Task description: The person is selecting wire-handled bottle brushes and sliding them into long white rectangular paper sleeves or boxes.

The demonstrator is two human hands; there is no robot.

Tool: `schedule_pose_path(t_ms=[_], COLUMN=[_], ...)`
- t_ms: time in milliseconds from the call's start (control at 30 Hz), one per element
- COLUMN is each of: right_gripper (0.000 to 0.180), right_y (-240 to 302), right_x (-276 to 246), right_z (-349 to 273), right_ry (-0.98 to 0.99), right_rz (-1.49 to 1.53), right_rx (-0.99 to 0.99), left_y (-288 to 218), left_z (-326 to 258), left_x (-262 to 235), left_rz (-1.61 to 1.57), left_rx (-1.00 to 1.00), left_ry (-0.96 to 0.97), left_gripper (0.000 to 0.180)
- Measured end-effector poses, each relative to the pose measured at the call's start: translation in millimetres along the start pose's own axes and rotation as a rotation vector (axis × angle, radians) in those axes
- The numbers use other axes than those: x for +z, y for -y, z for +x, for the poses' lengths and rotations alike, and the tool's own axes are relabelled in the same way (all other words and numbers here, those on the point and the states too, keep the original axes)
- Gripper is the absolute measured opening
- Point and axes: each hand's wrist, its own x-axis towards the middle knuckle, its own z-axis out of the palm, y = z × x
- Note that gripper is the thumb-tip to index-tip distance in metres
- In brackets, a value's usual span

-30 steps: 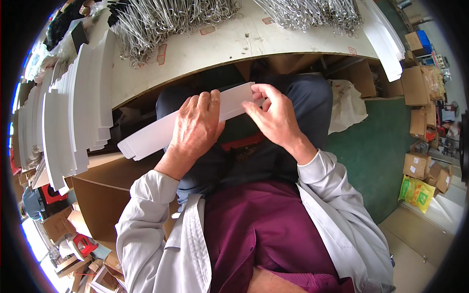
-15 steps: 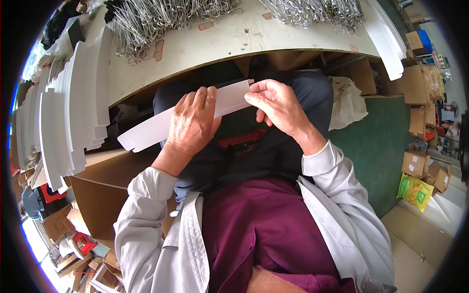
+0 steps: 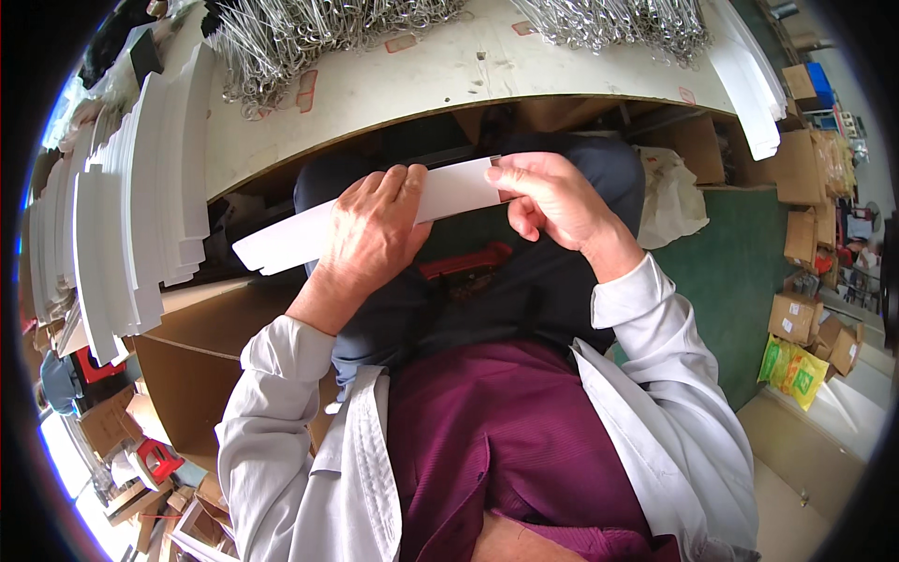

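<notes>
A long, narrow white card box point(image 3: 459, 187) slants across my lap, its left end lower than its right. My left hand point(image 3: 373, 223) is closed over the middle of it, fingers across the top face. At the right end, my right hand point(image 3: 552, 201) pinches the card between thumb and fingers. The thumb lies on the top face, and the fingers cover part of the end, so I cannot tell how its flap sits. Below the box, something red point(image 3: 465, 260) shows between my legs.
Ahead is a pale worktable point(image 3: 403, 89) with heaps of metal wire hooks point(image 3: 309, 37) along its far side. Stacked white card strips point(image 3: 140, 197) stand at the left, and more strips point(image 3: 749, 84) overhang the table's right end. An open cardboard box point(image 3: 201, 375) is at my left.
The white card box has shifted slightly right and turned a little, so the tabs along its near edge show less. My right hand has moved right with its end, and the thumb now lies flatter.
</notes>
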Motion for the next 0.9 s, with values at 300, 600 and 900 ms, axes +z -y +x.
schedule_pose_path(t_ms=[300, 600, 900], right_gripper=[0.073, 0.065, 0.069], right_y=[26.6, 37.0, 41.8], right_x=[28.3, 24.9, 25.9], right_z=[11.3, 25.9, 28.3], right_ry=[-0.209, -0.070, -0.181], right_rz=[-1.525, -1.642, -1.727], right_rx=[-1.033, -0.976, -0.920], left_y=[3.9, 7.1, 28.3], left_z=[31.8, 36.8, 32.2], left_x=[-23.9, -18.1, -36.3], left_rz=[-0.014, -0.068, 0.027], left_rx=[-0.050, 0.002, -0.032], left_ry=[-0.080, -0.137, -0.045], left_gripper=[0.053, 0.056, 0.059])
